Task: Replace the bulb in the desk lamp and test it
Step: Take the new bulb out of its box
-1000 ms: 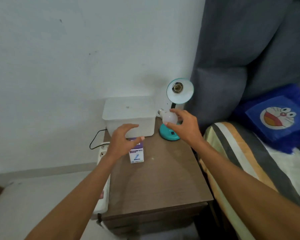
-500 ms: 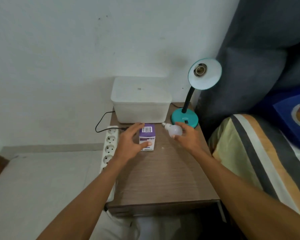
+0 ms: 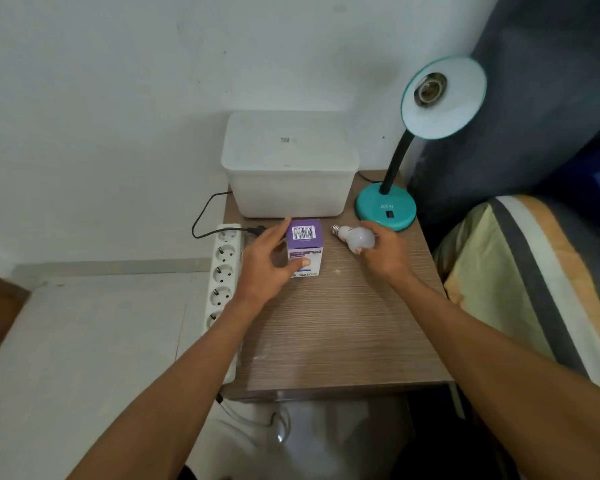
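Note:
A teal desk lamp (image 3: 386, 209) stands at the back right of the wooden side table (image 3: 333, 327), its shade tilted towards me with an empty socket (image 3: 430, 89). My right hand (image 3: 383, 252) holds a white bulb (image 3: 355, 237) low over the table, in front of the lamp base, with the screw cap pointing left. My left hand (image 3: 269, 263) grips a purple and white bulb box (image 3: 305, 245) that stands upright on the table, thumb on its front face and fingers at its left side.
A white lidded plastic box (image 3: 288, 164) sits against the wall behind the bulb box. A white power strip (image 3: 224, 268) lies along the table's left edge, with a black plug and cable in it. A bed with a striped sheet (image 3: 534, 278) borders the right side.
My right hand has brought the bulb down from beside the lamp to just above the table. My left hand has closed round the bulb box. My view has tilted downward.

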Demonstrator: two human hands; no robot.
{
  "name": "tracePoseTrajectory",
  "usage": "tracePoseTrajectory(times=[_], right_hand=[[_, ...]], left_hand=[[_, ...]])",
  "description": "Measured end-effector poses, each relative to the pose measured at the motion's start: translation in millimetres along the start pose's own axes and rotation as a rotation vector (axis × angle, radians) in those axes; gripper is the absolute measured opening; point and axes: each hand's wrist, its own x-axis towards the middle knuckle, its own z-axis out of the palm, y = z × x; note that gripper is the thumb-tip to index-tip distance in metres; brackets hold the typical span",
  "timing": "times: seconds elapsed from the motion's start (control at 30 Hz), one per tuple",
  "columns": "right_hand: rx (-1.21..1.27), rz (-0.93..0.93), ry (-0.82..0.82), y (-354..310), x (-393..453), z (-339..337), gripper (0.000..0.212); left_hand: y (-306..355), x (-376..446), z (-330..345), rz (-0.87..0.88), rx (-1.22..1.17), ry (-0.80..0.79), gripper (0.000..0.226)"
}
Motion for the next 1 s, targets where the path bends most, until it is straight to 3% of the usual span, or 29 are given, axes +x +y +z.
tracePoseTrajectory(times=[0.2, 0.4, 0.5, 0.63, 1.0], right_hand=[[-0.084, -0.025, -0.041, -7, 2, -9, 0.068], [-0.165, -0.384, 0.065, -46, -7, -34, 0.046], [-0.192, -0.548, -0.056, -77, -15, -36, 0.036], [-0.466, -0.737, -0.232, -99, -21, -27, 0.032], [-0.63, -0.814, -0.303, -102, -16, -25, 0.032]], left_hand=[[0, 0, 2, -0.025, -0.038, -0.012, 0.092], [1, 1, 0, -0.031, -0.04, -0.026, 0.094], [2, 3, 0, -0.027, -0.048, -0.028, 0.094], [3, 4, -3, -0.093, -0.136, -0.068, 0.092], [-2, 5, -3, -0.16, -0.206, -0.087, 0.093]])
